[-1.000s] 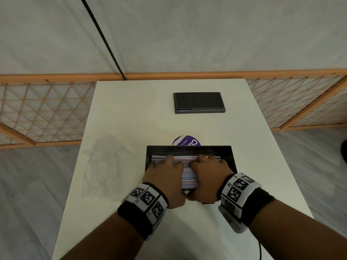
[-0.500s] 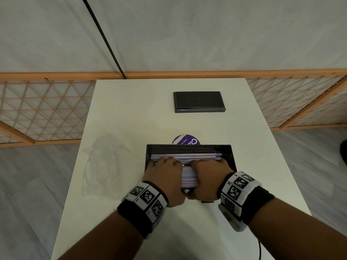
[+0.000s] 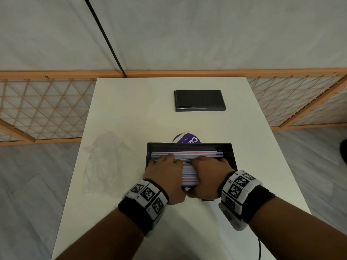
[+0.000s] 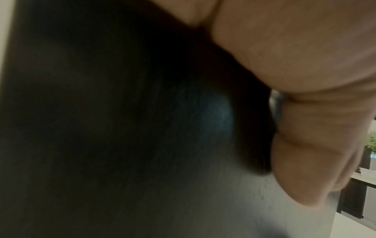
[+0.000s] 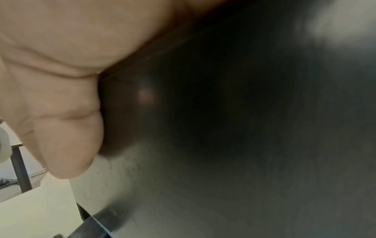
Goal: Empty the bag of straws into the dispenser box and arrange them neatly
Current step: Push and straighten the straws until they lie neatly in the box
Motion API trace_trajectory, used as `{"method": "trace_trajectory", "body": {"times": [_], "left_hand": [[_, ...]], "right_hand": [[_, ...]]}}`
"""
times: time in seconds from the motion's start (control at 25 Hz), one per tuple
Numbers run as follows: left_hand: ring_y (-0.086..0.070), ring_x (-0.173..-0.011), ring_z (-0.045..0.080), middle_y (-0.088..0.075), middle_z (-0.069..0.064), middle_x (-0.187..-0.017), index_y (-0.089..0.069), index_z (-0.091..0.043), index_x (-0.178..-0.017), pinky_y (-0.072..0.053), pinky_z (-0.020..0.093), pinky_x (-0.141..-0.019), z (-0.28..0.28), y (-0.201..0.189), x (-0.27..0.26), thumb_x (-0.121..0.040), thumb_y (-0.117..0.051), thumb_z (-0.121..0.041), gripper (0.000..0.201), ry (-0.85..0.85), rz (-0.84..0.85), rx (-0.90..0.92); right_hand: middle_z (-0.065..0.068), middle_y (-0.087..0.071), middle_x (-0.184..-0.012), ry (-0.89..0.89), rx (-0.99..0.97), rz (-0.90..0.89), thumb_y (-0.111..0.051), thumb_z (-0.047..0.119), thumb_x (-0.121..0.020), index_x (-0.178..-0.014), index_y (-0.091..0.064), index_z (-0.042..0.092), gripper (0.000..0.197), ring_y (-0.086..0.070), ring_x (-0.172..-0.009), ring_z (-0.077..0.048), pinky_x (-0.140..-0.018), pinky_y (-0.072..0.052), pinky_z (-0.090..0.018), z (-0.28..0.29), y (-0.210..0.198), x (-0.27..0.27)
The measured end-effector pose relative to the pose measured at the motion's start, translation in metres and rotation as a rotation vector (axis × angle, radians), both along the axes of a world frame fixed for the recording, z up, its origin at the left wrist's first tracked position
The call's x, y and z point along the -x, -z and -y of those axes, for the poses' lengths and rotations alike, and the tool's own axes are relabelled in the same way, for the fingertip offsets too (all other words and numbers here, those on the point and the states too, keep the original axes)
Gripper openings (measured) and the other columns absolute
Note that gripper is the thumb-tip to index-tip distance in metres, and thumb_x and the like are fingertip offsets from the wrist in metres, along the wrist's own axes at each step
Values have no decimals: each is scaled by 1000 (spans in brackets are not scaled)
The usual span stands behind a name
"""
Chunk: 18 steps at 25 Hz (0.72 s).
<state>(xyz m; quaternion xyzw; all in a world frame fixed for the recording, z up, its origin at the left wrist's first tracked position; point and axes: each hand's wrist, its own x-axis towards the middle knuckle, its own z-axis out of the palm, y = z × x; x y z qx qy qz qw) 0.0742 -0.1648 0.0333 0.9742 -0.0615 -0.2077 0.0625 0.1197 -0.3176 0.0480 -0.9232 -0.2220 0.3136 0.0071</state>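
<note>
- Hands meet over a black dispenser box (image 3: 230,154) near the front of a white table (image 3: 131,113); the left hand (image 3: 165,175) and right hand (image 3: 208,175) lie side by side on a stack of striped straws (image 3: 189,176) inside it.
- Fingers of both hands curl down over the stack, thumbs at the box's near wall, gripping the straws.
- More straws lie flat along the far side of the box.
- An empty clear plastic bag (image 3: 105,162) sits crumpled on the table, left of the box.
- A purple round label (image 3: 186,140) shows just behind the box; a black lid (image 3: 200,100) rests farther back.
- Both wrist views are dark and blurred, showing only a thumb against a black surface.
</note>
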Motion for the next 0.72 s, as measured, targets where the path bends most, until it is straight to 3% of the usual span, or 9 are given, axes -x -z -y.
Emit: {"method": "trace_trajectory", "body": {"times": [0.24,0.44,0.72], "left_hand": [[-55,-121,21,-58,-2,-131,-45,-23,-134,-37,43,-113,2,1,0,-80,-64,-58,67,-5,12,5],[-44,-129,23,-40,2,-139,-42,-23,-138,-36,46,-113,0,1,1,-77,-67,-59,74,-15,17,22],[-48,-128,21,-53,-2,-136,-41,-24,-136,-33,47,-116,0,1,0,-81,-65,-55,67,-7,18,25]], "right_hand": [[6,-52,-116,-37,35,66,-59,75,-57,-116,-56,31,73,-54,-109,-21,-104,-38,-48,1,0,1],[9,-61,-108,-26,34,40,-62,72,-58,-114,-55,33,68,-58,-105,-20,-103,-39,-45,0,-3,0],[5,-55,-111,-43,51,72,-62,72,-59,-111,-59,31,66,-56,-105,-21,-101,-39,-44,0,-4,0]]}}
